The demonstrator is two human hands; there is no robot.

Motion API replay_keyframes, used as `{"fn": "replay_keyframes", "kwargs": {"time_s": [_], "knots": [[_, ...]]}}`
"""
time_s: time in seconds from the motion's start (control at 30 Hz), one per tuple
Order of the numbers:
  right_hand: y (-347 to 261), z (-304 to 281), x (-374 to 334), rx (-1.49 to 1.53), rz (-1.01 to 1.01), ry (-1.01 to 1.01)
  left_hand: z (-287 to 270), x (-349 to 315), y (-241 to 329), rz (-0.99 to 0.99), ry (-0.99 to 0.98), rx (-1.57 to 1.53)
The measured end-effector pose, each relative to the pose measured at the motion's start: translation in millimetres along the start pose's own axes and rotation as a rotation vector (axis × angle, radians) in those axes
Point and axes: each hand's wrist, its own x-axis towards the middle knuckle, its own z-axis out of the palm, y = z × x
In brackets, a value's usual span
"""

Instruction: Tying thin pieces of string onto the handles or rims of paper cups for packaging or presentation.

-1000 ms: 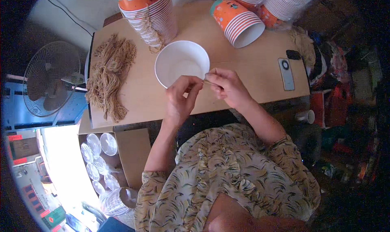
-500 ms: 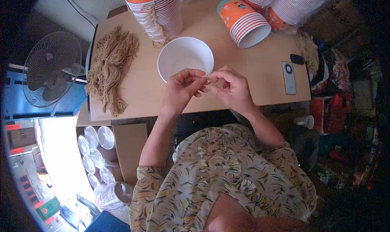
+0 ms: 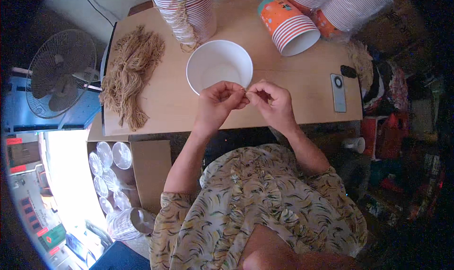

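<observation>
Just in front of the white paper tub (image 3: 220, 57), my left hand (image 3: 218, 104) and my right hand (image 3: 274, 103) meet with thumbs and fingertips pinched together. A tiny pale thing shows between the fingertips, too small to name. The tub stands open side up, its near rim partly covered by my left hand. Left of it lies a loose bundle of brown twine (image 3: 132, 76). Behind the tub rises a tall stack of orange and white paper tubs (image 3: 201, 17), with lighter string (image 3: 182, 26) hanging down its side.
A shorter stack of tubs (image 3: 283, 24) lies tilted at the back, beside plastic-wrapped stacks (image 3: 354, 10). A phone (image 3: 338, 92) rests at the table's right. A fan (image 3: 61, 74) stands left, above a cardboard box (image 3: 151, 170) near clear round-topped containers (image 3: 122, 155).
My fingertips have drawn closer together, and the pale thing between them shows less. The whole view has shifted slightly; the tub and the stacks stay in place on the table.
</observation>
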Motion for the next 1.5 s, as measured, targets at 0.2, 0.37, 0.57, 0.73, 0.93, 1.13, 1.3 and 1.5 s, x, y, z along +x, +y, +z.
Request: {"fn": "replay_keyframes", "kwargs": {"time_s": [0.2, 0.37, 0.57, 0.73, 0.93, 1.13, 1.3, 1.5], "knots": [[6, -4, 4, 0.205, 0.213, -0.027, 5, -4, 1, 0.059, 0.009, 0.046], [4, -6, 4, 0.258, 0.292, -0.045, 5, -4, -3, 0.085, -0.008, 0.064], [-2, -9, 3, 0.305, 0.376, -0.055, 5, -5, -2, 0.002, -0.008, 0.012], [0, -12, 12, 0.249, 0.330, -0.079, -1, -6, -6, -0.003, -0.063, 0.002], [8, -12, 7, 0.442, 0.480, -0.209, 2, -6, -4, 0.045, -0.051, 0.058], [5, -15, 5, 0.418, 0.405, -0.274, 2, -6, -6, 0.066, -0.043, -0.020], [6, -13, 4, 0.364, 0.345, -0.280, 2, -6, -4, 0.054, -0.032, -0.010], [5, -15, 6, 0.428, 0.330, -0.319, 1, -8, -4, 0.080, -0.039, 0.025]]}}
